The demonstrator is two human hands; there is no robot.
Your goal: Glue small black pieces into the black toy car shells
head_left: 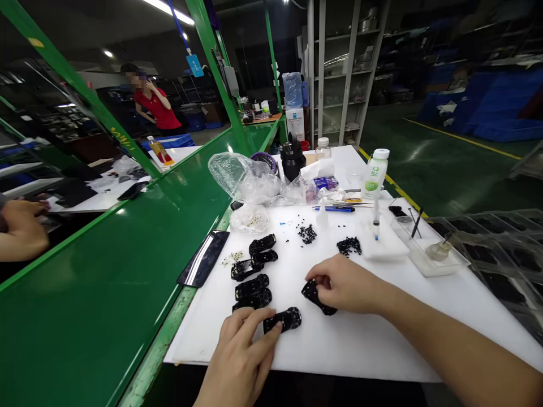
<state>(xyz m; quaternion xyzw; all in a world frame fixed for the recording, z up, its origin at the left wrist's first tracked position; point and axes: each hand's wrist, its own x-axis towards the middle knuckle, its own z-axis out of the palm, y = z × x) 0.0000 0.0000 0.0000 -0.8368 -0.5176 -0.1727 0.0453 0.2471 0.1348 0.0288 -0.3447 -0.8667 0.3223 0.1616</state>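
Note:
My left hand [246,345] has its thumb and index finger closed on the near end of a black toy car body [292,319] lying on the white tabletop. To its right, my right hand [345,282] grips another black car-shaped shell [311,292] from above, its fingers curled over part of it. Left of the hands, several more black car bodies [252,286] lie in a loose column. Farther back are two heaps of tiny black parts, one in the middle [307,233] and one to the right [349,246].
A dark phone [203,259] lies at the table's left edge beside the green conveyor [114,271]. Plastic bags [248,178], a black bottle [292,161], a blue pen [334,209] and a white bottle [375,176] stand or lie behind. At right is a clear tray [439,263]. Co-workers are at left.

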